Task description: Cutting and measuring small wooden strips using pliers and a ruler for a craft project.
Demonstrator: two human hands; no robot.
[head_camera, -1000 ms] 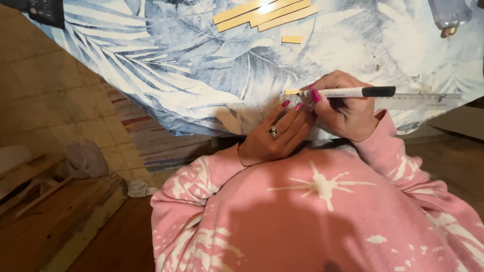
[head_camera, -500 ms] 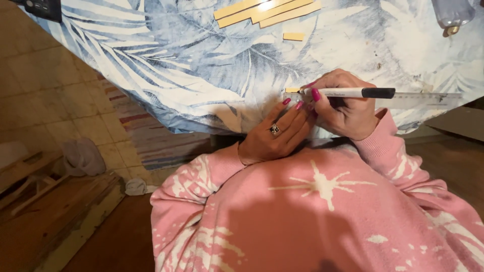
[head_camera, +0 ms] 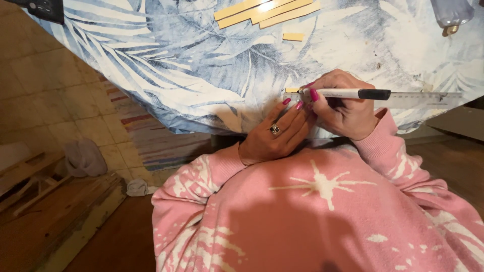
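A white marker (head_camera: 339, 93) with a black cap is gripped in the right hand (head_camera: 344, 108), just right of the frame's centre, its fingers curled closed around the barrel and the marker held level, cap pointing right. Its tip is set at the left end, against a small wooden piece (head_camera: 292, 90) that is only partly seen at the table's near edge. A clear ruler (head_camera: 428, 98) is laid along that edge, running from under the right hand out to the right side of the frame. The left hand (head_camera: 276, 133) is placed just below and left of the marker's tip, its fingers extended and pressed together up against the table edge, touching the right hand; nothing is grasped in it, and a ring is worn on one finger. The table (head_camera: 166, 65) is covered by a blue and white leaf-patterned cloth filling the upper part of the frame. Several long wooden strips (head_camera: 267, 11) are laid together at the top centre, with a short wooden block (head_camera: 293, 37) just below them, well apart from the hands. Pink sleeves with white marks are seen across the lower frame. A striped rug (head_camera: 151, 136) and a grey cloth bundle (head_camera: 84, 157) are seen on the floor at the left.
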